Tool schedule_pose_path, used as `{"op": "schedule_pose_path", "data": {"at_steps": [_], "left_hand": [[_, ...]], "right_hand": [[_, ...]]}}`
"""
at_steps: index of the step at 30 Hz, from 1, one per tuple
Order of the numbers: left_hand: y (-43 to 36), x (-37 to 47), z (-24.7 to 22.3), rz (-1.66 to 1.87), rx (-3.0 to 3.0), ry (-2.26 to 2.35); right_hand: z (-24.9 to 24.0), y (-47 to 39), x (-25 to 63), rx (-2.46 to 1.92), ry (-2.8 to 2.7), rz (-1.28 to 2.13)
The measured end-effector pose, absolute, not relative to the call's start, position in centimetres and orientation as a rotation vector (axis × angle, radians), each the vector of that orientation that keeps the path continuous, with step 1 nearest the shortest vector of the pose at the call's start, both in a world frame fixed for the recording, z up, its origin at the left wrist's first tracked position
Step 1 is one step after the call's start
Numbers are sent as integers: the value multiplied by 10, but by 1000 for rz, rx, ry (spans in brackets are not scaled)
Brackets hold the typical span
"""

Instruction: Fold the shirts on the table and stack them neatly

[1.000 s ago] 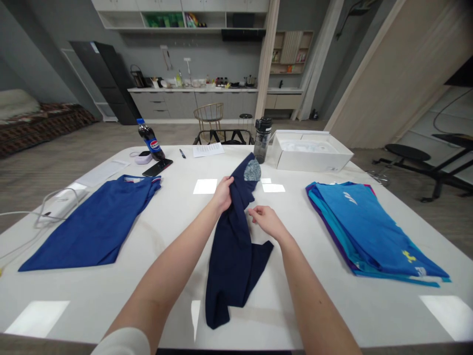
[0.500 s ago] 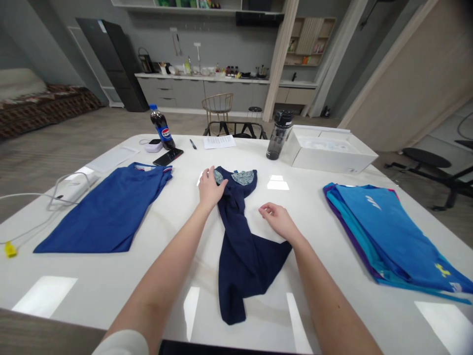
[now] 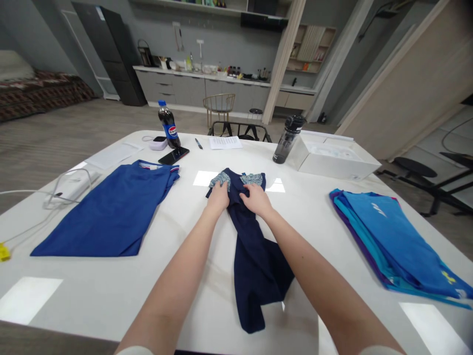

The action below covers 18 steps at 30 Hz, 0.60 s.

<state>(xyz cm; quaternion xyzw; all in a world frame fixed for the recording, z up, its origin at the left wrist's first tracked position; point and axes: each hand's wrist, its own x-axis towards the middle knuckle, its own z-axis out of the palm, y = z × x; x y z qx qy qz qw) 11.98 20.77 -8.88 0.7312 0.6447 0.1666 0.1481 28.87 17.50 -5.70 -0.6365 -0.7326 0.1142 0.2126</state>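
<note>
A dark navy garment with patterned grey-blue patches (image 3: 251,251) is laid lengthwise on the white table (image 3: 177,291), its far end touched by both hands. One patch is covered in part by the fingers of the left hand (image 3: 219,197); the other is met by those of the right hand (image 3: 255,198), though whether cloth is pinched there is hard to tell. A folded blue shirt (image 3: 111,212) is placed to the left, and a stack of folded blue and teal shirts (image 3: 399,236) to the right. Beyond, a Pepsi bottle (image 3: 169,125) is stood near a phone (image 3: 174,156).
</note>
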Motion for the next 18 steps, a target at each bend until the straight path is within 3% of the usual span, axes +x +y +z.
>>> {"op": "schedule_pose_path", "data": {"at_steps": [7, 18], "left_hand": [[205, 97, -100, 408, 2158, 1868], [234, 38, -93, 202, 2184, 1918]], "right_hand": [[-56, 183, 294, -2081, -1992, 133], [-64, 186, 486, -2341, -1203, 313]]}}
